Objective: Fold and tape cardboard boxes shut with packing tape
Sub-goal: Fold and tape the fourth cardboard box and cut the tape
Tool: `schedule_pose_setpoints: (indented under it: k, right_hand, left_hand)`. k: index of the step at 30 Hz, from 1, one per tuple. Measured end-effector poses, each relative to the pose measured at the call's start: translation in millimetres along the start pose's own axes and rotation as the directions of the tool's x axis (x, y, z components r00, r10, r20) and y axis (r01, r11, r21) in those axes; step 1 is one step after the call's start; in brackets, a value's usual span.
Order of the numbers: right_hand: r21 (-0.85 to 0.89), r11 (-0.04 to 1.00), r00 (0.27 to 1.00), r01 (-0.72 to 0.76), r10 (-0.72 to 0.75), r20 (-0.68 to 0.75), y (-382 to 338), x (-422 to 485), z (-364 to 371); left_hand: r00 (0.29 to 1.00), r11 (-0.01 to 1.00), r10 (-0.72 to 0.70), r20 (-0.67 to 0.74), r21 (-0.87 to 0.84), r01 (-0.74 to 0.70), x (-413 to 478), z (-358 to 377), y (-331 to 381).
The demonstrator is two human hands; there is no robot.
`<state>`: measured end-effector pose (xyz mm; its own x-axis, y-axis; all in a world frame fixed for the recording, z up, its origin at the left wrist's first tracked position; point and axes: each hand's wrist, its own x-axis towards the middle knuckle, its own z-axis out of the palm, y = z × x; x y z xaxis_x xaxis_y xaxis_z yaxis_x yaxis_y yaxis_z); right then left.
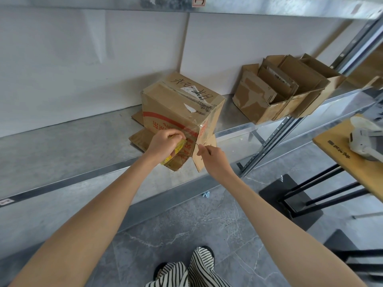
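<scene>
A brown cardboard box [178, 104] with red printing and black handwriting stands tilted on the metal shelf [62, 146], its lower flaps hanging over the shelf's front edge. My left hand [163, 143] grips a roll of clear packing tape [176, 151] with a yellow core against the box's front face. A strip of clear tape [191, 131] runs from the roll across to the box's right corner. My right hand [211, 157] pinches a thin small tool or tape end at that corner flap; what it is I cannot make out.
Flattened cardboard [137, 118] lies under and behind the box. Further right on the shelf stands an open box [277, 104] stuffed with folded cartons. A wooden stool [342, 148] holding a white device is at the right. Striped trouser legs show below.
</scene>
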<state>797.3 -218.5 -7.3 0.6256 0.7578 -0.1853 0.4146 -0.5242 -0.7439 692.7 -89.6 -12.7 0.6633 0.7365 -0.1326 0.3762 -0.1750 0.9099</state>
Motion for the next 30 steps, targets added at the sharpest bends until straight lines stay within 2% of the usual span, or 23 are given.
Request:
schedule_pose_setpoints:
  k: [23,27,30]
  right_hand:
    - [-0.009,0.996,0.996,0.085,-0.085,0.010,-4,11,7]
    - [-0.055,0.994,0.994,0.093,-0.089,0.066,0,8,6]
    - [-0.093,0.988,0.992,0.122,-0.119,0.037,5,9,-3]
  left_hand:
    - [1.000,1.000,-0.007,0.007,-0.020,0.007,0,-1,1]
    - [1.000,1.000,-0.014,0.022,-0.014,0.014,-1,1,-2]
    - [1.000,1.000,-0.012,0.028,0.020,0.011,-1,0,-2]
